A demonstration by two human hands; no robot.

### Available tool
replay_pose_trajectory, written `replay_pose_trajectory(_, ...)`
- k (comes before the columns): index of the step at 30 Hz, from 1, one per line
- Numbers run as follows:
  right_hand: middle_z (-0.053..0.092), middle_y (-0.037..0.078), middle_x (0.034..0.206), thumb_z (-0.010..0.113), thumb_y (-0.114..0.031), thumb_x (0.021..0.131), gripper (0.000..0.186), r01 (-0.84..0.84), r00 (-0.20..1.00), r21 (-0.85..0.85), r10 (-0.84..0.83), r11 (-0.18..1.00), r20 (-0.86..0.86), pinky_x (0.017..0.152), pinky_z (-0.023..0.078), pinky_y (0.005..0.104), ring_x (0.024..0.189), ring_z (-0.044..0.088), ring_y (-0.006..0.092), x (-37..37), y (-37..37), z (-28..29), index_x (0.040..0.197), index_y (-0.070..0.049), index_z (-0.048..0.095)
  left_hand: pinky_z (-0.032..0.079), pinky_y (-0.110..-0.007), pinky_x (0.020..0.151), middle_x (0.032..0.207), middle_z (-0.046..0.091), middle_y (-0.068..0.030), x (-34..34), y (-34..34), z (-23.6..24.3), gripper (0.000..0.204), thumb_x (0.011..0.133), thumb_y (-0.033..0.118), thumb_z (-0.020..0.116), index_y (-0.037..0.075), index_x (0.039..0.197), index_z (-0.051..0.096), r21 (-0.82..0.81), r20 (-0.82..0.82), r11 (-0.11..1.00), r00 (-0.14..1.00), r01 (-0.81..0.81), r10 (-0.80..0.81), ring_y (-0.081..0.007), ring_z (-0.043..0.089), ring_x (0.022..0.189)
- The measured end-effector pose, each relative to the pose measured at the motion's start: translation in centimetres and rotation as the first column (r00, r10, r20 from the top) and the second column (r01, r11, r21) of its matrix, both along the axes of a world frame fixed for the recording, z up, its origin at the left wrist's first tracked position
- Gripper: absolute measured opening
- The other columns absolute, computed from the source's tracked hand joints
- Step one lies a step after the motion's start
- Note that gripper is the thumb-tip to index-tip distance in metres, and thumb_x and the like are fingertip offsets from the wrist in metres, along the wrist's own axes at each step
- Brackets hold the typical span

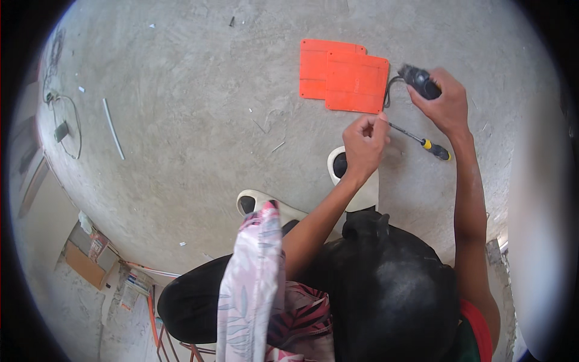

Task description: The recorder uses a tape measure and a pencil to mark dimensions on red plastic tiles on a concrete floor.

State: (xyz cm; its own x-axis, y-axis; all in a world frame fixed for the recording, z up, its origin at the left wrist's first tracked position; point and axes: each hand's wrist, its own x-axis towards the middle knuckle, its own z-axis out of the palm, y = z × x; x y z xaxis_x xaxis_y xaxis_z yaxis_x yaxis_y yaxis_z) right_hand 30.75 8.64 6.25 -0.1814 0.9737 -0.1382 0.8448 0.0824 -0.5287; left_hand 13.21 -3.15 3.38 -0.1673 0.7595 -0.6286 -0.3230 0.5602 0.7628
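Black plastic corded device (421, 80) sits gripped in my right hand (445, 104), above concrete floor (181, 120) beside two orange plastic plates (345, 77); my left hand (365, 142) pinches closed near a yellow-handled screwdriver (422, 142)

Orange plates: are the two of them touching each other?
Touching. The head view shows the nearer orange plate lying partly on top of the farther orange plate, their edges overlapping with no floor visible between them.

arms: both bare to the shoulder, no sleeves showing
left hand (365, 142): no glove, no ring visible
right hand (443, 102): no glove
legs: black trousers
feet: pale sandals
cloth: pink-and-white leaf print at the lap
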Motion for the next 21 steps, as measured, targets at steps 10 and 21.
replay_pose_trajectory(10, 0.072, 0.013, 0.099, 0.080, -0.029, 0.088, 0.034, 0.219, 0.975, 0.222, -0.223, 0.950, -0.009, 0.084, 0.053, 0.0359, 0.093, 0.070, 0.0279, 6.4, -4.9, -3.7, 0.103, -0.001, 0.069, 0.035, -0.026, 0.050, 0.057, 0.055, 0.0036, -4.4, -1.9, -1.7, 0.033, 0.095, 0.021, 0.071, 0.000, 0.071, 0.066, 0.115, -0.436, 0.970, 0.888, 0.215, -0.145, -0.0029, 0.044, 0.054)
replay_pose_trajectory(21, 0.065, 0.014, 0.092, 0.068, -0.015, 0.094, 0.011, -0.193, 0.953, 0.008, 0.190, 0.981, -0.236, 0.069, 0.053, 0.0432, 0.083, 0.068, 0.0339, -4.7, -13.5, -3.6, 0.098, -0.005, 0.070, 0.048, -0.032, 0.056, 0.071, 0.070, -0.0086, -12.0, 0.5, -3.1, 0.019, 0.089, 0.021, 0.074, 0.003, 0.083, 0.070, 0.209, -0.650, 0.977, 0.739, -0.047, 0.174, -0.0155, 0.062, 0.057)
